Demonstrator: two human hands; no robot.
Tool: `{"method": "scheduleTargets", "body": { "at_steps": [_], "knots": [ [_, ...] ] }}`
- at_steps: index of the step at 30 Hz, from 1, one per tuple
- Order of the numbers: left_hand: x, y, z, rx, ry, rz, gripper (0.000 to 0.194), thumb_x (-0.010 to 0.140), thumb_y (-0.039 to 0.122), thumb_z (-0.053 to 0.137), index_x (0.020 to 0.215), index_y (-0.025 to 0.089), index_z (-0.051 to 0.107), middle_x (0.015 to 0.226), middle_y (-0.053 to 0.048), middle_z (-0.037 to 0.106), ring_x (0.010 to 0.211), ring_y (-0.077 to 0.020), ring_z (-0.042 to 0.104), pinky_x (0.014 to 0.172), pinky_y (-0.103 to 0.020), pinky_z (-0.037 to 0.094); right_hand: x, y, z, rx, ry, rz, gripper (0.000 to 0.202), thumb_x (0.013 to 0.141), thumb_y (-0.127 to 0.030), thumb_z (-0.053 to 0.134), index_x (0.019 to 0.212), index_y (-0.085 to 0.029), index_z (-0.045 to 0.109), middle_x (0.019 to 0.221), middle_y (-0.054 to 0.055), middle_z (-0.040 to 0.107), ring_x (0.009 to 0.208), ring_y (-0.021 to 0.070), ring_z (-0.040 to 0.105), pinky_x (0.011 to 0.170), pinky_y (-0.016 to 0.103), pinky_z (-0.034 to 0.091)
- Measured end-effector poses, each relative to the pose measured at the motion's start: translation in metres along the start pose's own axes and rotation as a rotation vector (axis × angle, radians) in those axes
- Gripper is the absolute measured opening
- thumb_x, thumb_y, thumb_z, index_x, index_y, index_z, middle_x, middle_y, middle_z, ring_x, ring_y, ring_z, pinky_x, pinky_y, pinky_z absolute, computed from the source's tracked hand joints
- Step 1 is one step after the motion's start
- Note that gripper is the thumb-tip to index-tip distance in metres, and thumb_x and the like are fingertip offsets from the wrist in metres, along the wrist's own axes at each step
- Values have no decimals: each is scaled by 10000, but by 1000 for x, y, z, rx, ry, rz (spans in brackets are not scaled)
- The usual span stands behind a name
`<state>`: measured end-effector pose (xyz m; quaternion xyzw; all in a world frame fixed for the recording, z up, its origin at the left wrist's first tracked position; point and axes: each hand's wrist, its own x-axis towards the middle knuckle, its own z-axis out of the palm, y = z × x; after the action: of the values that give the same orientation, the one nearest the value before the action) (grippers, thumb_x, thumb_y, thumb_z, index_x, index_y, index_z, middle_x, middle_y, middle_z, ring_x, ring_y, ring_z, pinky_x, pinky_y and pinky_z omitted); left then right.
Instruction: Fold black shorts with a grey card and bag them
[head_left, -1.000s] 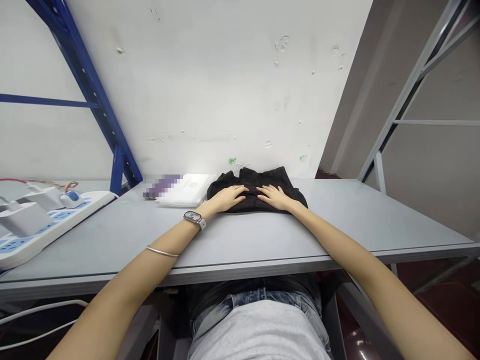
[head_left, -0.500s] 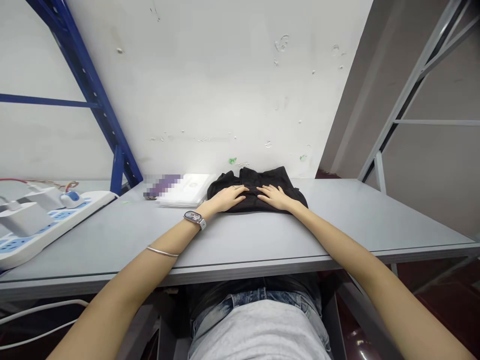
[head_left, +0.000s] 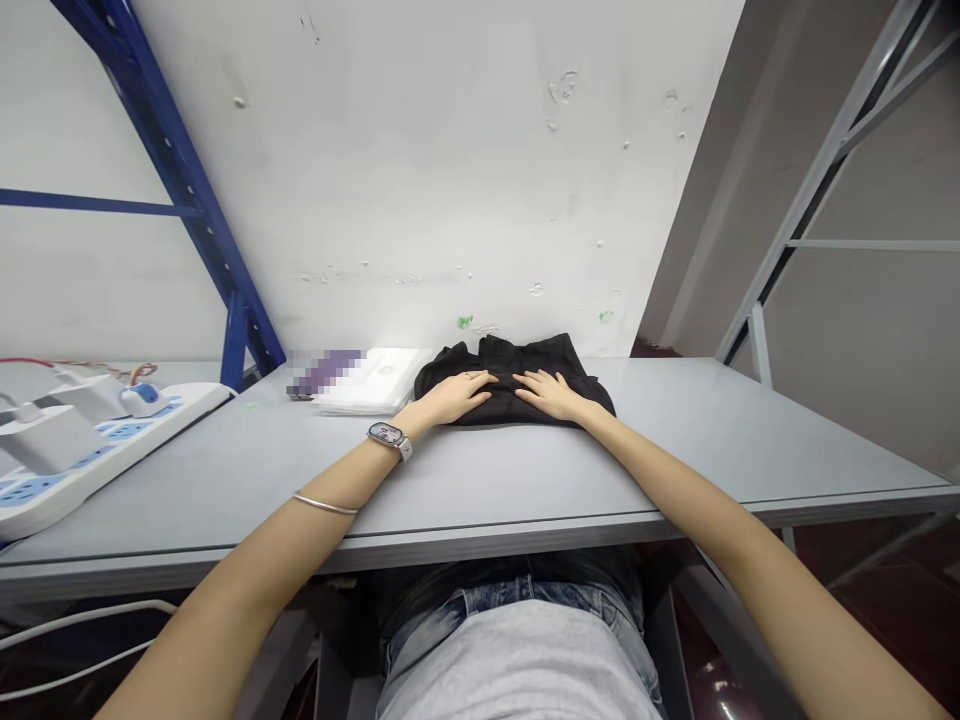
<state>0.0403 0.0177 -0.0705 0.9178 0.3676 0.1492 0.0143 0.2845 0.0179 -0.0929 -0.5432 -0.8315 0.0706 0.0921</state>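
Though its layers show poorly, the soft black fabric bundle point(head_left: 505, 408) at twelve o'clock on the flat grey desk point(head_left: 495, 480) looks mostly folded, with flattening perhaps unfinished; left hand point(head_left: 448, 398) and right hand point(head_left: 555, 396) lie on it, fingers spread, gripping nothing.

Left hand point(head_left: 452, 397) and right hand point(head_left: 553, 394) rest on black cloth point(head_left: 525, 357).

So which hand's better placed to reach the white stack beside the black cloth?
Probably your left hand: it rests on the black cloth, nearer the white stack; your right hand lies farther across.
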Motion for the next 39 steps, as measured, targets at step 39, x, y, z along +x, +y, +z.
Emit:
{"method": "scheduleTargets", "body": {
  "at_steps": [39],
  "knots": [
    [1,-4,3,0,8,-1,421,973,381,375,1338,220,512,1399,-78,548,1300,-247,495,1095,-392,389,-2,-2,-2,-23,-7,-4,663,979,-604,196,1542,-262,274,1599,91,260,1482,312,141,1159,575,76]
  ]
}}
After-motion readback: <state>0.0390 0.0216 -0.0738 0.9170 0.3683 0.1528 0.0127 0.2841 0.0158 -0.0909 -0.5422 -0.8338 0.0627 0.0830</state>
